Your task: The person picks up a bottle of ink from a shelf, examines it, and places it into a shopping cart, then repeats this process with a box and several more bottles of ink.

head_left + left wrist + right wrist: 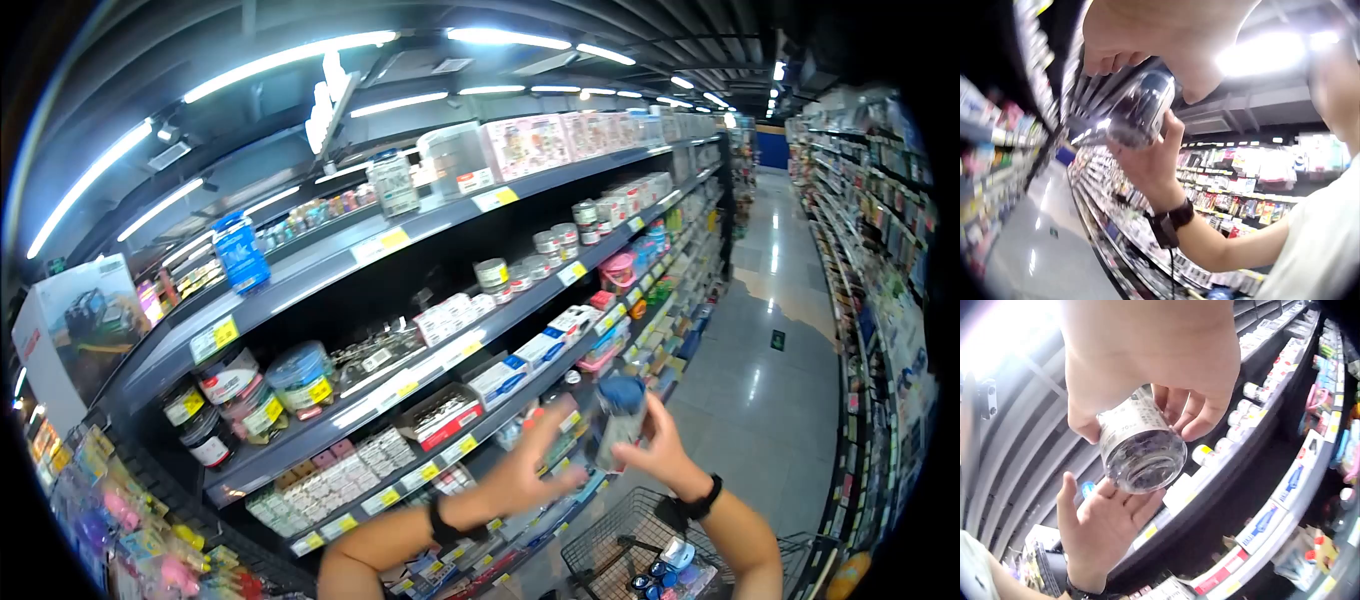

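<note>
A clear jar (622, 415) with a dark blue lid and dark contents is gripped by the right hand (668, 455), thumb on one side and fingers on the other. In the right wrist view the jar (1141, 447) is tilted, its glass base and printed label showing below the right hand (1154, 356). The left hand (520, 475) is spread, palm toward the jar, fingers extended. From the left wrist, the jar (1141, 109) appears between the left hand (1160, 37) and the right hand (1150, 162); whether the left hand touches it cannot be told.
Shelves (330, 430) of boxes and jars run along the left. A wire cart (600, 545) holding several lidded items (675, 565) stands below the hands. The aisle floor (770, 350) stretches ahead, with another stocked shelf (850, 240) at the right.
</note>
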Tool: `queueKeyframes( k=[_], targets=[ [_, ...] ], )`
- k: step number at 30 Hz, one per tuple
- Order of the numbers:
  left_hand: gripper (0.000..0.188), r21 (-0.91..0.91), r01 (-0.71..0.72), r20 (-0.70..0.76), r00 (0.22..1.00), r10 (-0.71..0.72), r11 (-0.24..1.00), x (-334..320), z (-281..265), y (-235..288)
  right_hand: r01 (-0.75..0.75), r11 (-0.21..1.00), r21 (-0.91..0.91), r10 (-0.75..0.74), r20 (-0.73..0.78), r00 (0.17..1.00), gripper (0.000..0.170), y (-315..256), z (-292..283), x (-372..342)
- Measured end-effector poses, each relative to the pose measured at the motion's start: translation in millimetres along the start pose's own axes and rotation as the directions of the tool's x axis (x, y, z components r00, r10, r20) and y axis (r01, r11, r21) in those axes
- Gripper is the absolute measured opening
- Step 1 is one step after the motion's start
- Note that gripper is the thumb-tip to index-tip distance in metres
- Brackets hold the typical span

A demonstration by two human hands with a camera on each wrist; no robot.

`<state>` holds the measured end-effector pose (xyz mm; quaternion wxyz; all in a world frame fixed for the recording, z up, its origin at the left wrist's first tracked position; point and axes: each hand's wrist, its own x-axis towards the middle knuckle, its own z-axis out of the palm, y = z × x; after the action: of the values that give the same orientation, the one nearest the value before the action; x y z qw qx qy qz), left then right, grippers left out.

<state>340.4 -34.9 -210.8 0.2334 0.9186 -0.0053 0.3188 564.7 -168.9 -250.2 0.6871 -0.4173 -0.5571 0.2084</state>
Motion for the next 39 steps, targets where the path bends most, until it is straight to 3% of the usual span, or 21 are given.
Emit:
queueKeyframes(
  k=[1, 2, 3, 5, 6, 8, 9, 10, 12, 13, 15, 16, 24, 26, 29, 34, 37, 39],
  targets=[
    [0.098, -0.300, 0.118, 0.079, 0.992, -0.098, 0.947, -17.4, 32.5, 7.3, -0.061, 0.998, -0.029, 0.063, 0.062, 0.996, 0.081, 8.3, -6.9, -25.8],
    [0.093, -0.488, 0.265, 0.173, 0.963, -0.205, 0.832, -47.7, 76.2, -10.3, -0.127, 0.991, -0.042, 0.130, 0.075, 0.989, 0.081, 22.5, -11.7, -53.0],
    [0.088, -0.638, 0.391, 0.279, 0.920, -0.274, 0.663, -72.3, 115.4, -30.7, -0.184, 0.981, -0.058, 0.189, 0.081, 0.979, 0.082, 36.9, -15.8, -78.0],
    [0.078, -0.823, 0.489, 0.418, 0.866, -0.274, 0.290, -86.8, 154.6, -29.5, -0.345, 0.933, 0.102, 0.347, -0.008, 0.938, 0.084, 61.3, -11.9, -128.2],
    [0.075, -0.817, 0.497, 0.421, 0.860, -0.287, 0.292, -93.7, 169.6, -39.3, -0.382, 0.910, 0.164, 0.394, -0.051, 0.918, 0.076, 68.8, -8.9, -150.6],
    [0.067, -0.808, 0.541, 0.476, 0.833, -0.282, 0.234, -119.8, 218.4, -50.5, -0.377, 0.916, 0.136, 0.400, -0.284, 0.871, 0.060, 86.1, -1.6, -185.0],
    [0.061, -0.728, 0.652, 0.572, 0.748, -0.337, 0.211, -115.8, 209.0, -31.1, -0.408, 0.906, 0.116, 0.418, -0.410, 0.811, 0.053, 85.0, 0.9, -208.4],
    [0.059, -0.795, 0.581, 0.534, 0.806, -0.256, 0.174, -121.3, 224.4, -28.1, -0.420, 0.899, 0.127, 0.432, -0.419, 0.798, 0.042, 65.4, 2.0, -216.1],
    [0.064, -0.762, 0.638, 0.584, 0.751, -0.308, 0.110, -115.6, 228.2, -2.0, -0.400, 0.904, 0.152, 0.421, -0.477, 0.772, 0.029, 49.9, -0.9, -214.8],
    [0.066, -0.720, 0.691, 0.638, 0.696, -0.328, 0.066, -115.9, 230.8, 5.2, -0.392, 0.893, 0.220, 0.450, -0.452, 0.771, 0.031, 58.9, -6.9, -224.3],
    [0.063, -0.706, 0.708, 0.651, 0.665, -0.365, 0.032, -123.9, 244.6, 12.4, -0.395, 0.888, 0.237, 0.460, -0.427, 0.778, 0.032, 75.0, -14.4, -235.3],
    [0.063, -0.691, 0.723, 0.675, 0.642, -0.363, -0.007, -127.1, 248.4, 17.7, -0.465, 0.845, 0.265, 0.534, -0.378, 0.756, 0.033, 66.9, -16.6, -238.2],
    [0.060, -0.536, 0.832, 0.828, 0.484, -0.282, -0.144, -133.2, 263.9, 10.5, -0.458, 0.771, 0.442, 0.635, -0.482, 0.604, 0.033, 86.8, -14.9, -269.9],
    [0.057, -0.490, 0.864, 0.859, 0.457, -0.230, -0.113, -128.5, 266.2, -0.9, -0.425, 0.770, 0.475, 0.636, -0.529, 0.562, 0.031, 95.6, -11.5, -270.6],
    [0.055, -0.459, 0.874, 0.887, 0.440, -0.140, -0.163, -125.8, 274.8, -23.4, -0.411, 0.793, 0.450, 0.609, -0.611, 0.506, 0.030, 96.4, -6.3, -267.5],
    [0.052, -0.405, 0.905, 0.912, 0.410, 0.014, -0.129, -109.6, 282.7, -49.1, -0.450, 0.865, 0.222, 0.445, -0.755, 0.481, 0.029, 98.8, 1.1, -262.5],
    [0.051, -0.363, 0.926, 0.923, 0.372, 0.102, -0.101, -99.2, 284.6, -62.6, -0.386, 0.871, 0.304, 0.463, -0.770, 0.440, 0.030, 102.9, 3.0, -261.8],
    [0.051, -0.342, 0.937, 0.930, 0.349, 0.118, -0.077, -93.1, 284.4, -66.6, -0.439, 0.850, 0.291, 0.486, -0.755, 0.440, 0.031, 93.7, 3.5, -259.4]
  ],
)
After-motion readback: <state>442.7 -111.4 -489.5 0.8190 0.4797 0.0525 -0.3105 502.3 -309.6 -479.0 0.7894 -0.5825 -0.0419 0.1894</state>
